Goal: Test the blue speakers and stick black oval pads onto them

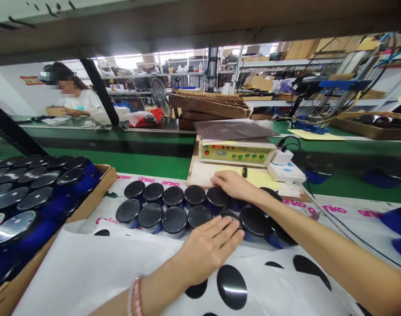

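both hands (211,249) (231,183) at black-topped cups (174,219)

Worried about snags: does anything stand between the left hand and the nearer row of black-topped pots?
Nothing visible does: the left hand lies partly over the nearer row of pots, with no object showing between.

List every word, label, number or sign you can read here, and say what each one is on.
"anko": printed in pink, repeated along the white bench covering.
Too small to read: the markings and display on the control box.
Too blurred to read: the red and yellow wall sign at the left, and the print on the white shirt across the way.
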Available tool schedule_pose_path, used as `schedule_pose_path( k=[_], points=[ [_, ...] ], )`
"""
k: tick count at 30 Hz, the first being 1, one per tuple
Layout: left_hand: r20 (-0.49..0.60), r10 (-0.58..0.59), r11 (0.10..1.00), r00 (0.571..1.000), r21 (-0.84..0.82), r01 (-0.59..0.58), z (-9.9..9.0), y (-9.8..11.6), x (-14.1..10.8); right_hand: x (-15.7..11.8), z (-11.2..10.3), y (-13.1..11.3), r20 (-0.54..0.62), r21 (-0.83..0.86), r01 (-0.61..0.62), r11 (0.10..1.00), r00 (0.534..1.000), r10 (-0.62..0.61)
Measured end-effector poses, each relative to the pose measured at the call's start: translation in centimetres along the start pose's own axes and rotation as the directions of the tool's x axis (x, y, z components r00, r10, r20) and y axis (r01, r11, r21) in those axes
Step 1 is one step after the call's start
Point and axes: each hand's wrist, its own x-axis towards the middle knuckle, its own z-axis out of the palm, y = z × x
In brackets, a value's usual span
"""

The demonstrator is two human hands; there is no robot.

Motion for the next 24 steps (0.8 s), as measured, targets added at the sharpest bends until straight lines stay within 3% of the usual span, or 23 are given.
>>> schedule_pose_path(
  k=[5,8,11,16,19,21,23,24],
  points=[
    [-0.026,-0.001,1.000,1.000,0.004,0.001,-0.7,-0.2,0.6,-1.0,-0.8,0.2,-0.050,-0.052,-0.036,0.998,0.998,0.034],
    [-0.118,-0.197,0.979,0.973,0.023,0.201,-1.0,-1.0,1.0,-2.0,0.0,-0.1,-0.036,-0.103,-0.035,0.994,0.999,0.031],
    [-0.082,-0.352,0.924,0.932,0.127,0.360,-0.9,-1.9,1.0,-2.4,0.8,0.0,-0.047,-0.127,-0.047,0.991,0.998,0.041],
    [-0.066,-0.295,0.932,0.953,0.200,0.302,-1.2,-2.2,1.2,-2.2,0.9,0.2,-0.090,-0.145,-0.044,0.989,0.995,0.031],
    [-0.085,-0.315,0.928,0.945,0.181,0.326,-4.0,-2.2,1.6,-3.4,-0.2,-0.9,-0.210,-0.131,-0.035,0.991,0.978,0.007],
    [-0.024,-0.403,0.904,0.915,0.148,0.402,-6.9,-1.9,1.7,-5.6,-1.1,-2.3,-0.275,-0.105,-0.013,0.994,0.961,-0.016],
    [0.160,-0.487,0.874,0.859,0.087,0.479,-9.8,-1.2,1.4,-8.6,-1.6,-3.8,-0.173,-0.013,0.087,0.996,0.981,-0.088],
    [0.289,-0.485,0.868,0.825,0.047,0.494,-10.9,-0.7,1.2,-10.2,-1.6,-4.4,-0.050,0.071,0.151,0.986,0.988,-0.148]
  ],
)
